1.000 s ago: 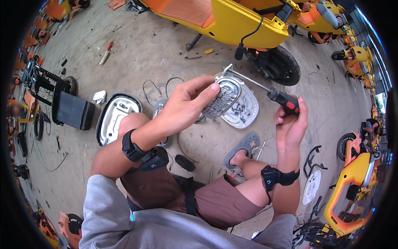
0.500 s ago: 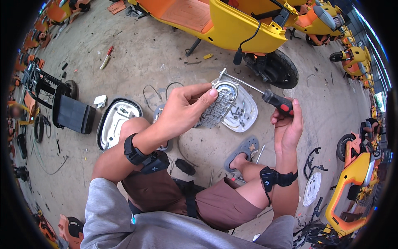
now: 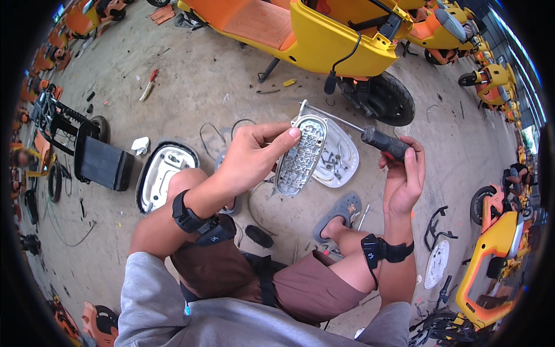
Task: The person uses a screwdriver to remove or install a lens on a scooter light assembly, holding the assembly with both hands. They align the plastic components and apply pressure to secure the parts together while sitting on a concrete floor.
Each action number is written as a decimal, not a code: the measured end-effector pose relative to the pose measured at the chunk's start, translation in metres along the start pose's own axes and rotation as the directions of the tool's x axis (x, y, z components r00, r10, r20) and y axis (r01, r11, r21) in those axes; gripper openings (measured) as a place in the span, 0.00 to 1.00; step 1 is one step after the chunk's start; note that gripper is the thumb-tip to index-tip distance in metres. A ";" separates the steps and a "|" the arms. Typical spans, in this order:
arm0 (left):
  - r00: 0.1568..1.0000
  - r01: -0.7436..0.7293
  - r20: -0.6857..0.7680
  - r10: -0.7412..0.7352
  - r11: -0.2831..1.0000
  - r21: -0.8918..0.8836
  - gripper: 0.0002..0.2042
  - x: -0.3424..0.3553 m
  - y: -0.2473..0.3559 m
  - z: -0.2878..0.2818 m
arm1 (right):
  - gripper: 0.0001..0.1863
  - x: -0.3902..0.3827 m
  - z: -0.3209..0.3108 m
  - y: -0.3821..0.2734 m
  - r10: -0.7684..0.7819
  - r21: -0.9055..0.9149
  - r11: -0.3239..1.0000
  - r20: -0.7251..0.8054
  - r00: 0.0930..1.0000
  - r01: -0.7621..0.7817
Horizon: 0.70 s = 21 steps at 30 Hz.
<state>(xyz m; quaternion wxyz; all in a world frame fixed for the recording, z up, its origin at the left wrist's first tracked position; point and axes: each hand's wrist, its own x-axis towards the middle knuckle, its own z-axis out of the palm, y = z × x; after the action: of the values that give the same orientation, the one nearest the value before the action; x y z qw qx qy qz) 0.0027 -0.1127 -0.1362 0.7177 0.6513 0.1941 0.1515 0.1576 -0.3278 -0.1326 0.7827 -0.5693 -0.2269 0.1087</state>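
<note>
My left hand [image 3: 250,156] grips a grey oval lamp housing [image 3: 300,156] and holds it up on edge over my knees. A black-handled screwdriver [image 3: 383,142] is in my right hand [image 3: 403,176], and its long shaft reaches left to the housing's top edge. Just behind the housing a white oval cover [image 3: 341,156] with loose screws in it lies on the concrete. Both wrists wear black bands.
A second white oval cover [image 3: 162,173] lies by my left knee, next to a black box [image 3: 104,165] and a folding frame. A yellow and orange scooter [image 3: 324,40] stands ahead, with more scooters at the right. A red-handled tool [image 3: 148,84] lies far left. My foot wears a grey sandal [image 3: 338,213].
My right hand has dropped a little and the screwdriver tip has moved onto the housing's top edge. My left hand has turned the housing slightly more upright.
</note>
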 end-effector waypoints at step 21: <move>0.996 0.086 -0.004 -0.086 0.996 0.010 0.18 0.003 0.005 -0.004 | 0.18 -0.007 -0.003 0.004 -0.167 -0.088 0.979 0.151 0.974 0.182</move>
<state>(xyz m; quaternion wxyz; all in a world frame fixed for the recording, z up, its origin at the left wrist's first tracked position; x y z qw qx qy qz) 0.0036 -0.1071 -0.1317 0.7200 0.6456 0.2241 0.1205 0.1535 -0.3320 -0.1383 0.7411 -0.5769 -0.3366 0.0683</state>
